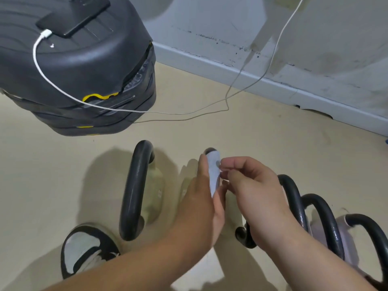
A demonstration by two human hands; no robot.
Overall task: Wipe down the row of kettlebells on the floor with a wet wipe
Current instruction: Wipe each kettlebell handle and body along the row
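My left hand grips the white wipe round a kettlebell handle (second from the left in the row). My right hand seems to pinch the wipe's edge, though it's blurred. My shoe stands beside the leftmost kettlebell.

Home gym corner, kettlebells, scuffed wall
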